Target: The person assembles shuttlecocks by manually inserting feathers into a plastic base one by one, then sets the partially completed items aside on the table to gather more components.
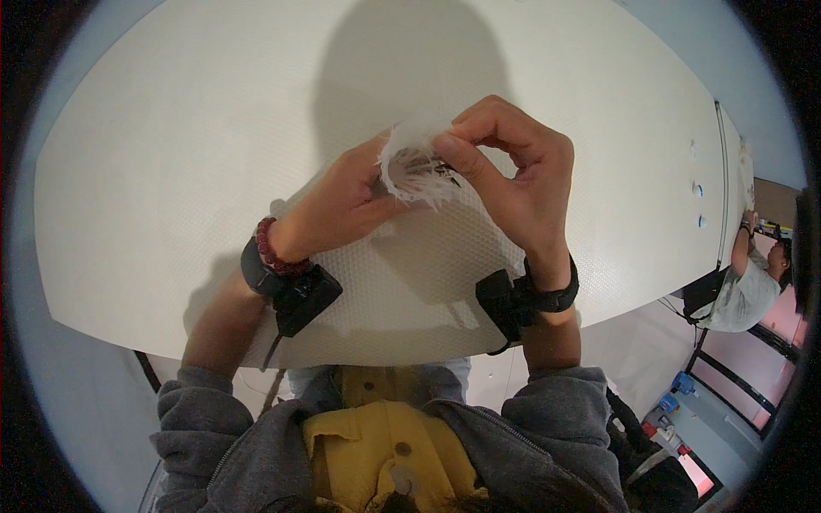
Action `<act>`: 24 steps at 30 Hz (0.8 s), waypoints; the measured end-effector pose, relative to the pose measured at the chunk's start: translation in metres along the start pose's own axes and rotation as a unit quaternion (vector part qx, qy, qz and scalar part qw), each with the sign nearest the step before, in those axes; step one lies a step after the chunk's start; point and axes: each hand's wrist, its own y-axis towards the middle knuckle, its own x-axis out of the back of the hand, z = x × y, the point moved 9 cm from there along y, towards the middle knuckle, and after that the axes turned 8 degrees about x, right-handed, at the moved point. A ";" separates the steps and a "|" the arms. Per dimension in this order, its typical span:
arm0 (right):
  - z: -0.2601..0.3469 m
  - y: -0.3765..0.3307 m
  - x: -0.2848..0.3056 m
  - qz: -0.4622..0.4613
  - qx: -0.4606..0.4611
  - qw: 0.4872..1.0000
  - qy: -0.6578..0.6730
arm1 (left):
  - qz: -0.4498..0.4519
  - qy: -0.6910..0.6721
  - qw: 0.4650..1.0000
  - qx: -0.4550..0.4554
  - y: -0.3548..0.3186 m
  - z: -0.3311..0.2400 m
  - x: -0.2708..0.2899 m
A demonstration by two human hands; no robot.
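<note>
Above the white table, a white feathery piece (410, 171) with loose wispy strands curves into a ring shape between my two hands. A few thin dark bits show among its strands on the right side. My left hand (346, 203) curls around it from the left; its thumb shows below, while most of its fingers are hidden behind the fluff. From the right, my right hand (523, 167) pinches the upper right edge between thumb and forefinger. The exact kind of the feathery piece cannot be made out.
The large white table (171, 154) has a dimpled surface. Small white and blue round pieces (699, 205) lie near its right edge. Beyond that edge, a person in a light shirt (744, 295) works at another table. Black devices (308, 299) are strapped to my wrists.
</note>
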 end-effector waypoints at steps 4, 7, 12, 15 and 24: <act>0.001 0.000 -0.002 0.012 0.005 1.000 0.008 | 0.000 -0.054 0.999 0.010 -0.001 0.004 -0.002; 0.003 0.002 0.000 0.021 0.005 1.000 -0.008 | -0.010 -0.040 0.999 0.007 0.000 0.002 -0.001; 0.006 0.004 0.001 0.023 0.016 0.999 -0.022 | -0.014 0.002 1.000 -0.027 0.002 -0.005 0.000; 0.008 0.004 0.001 0.015 0.038 0.999 -0.036 | 0.003 -0.022 0.999 0.037 0.003 0.000 0.000; 0.011 0.001 -0.008 0.040 0.058 0.996 -0.048 | -0.015 -0.031 0.999 -0.010 0.001 0.003 -0.001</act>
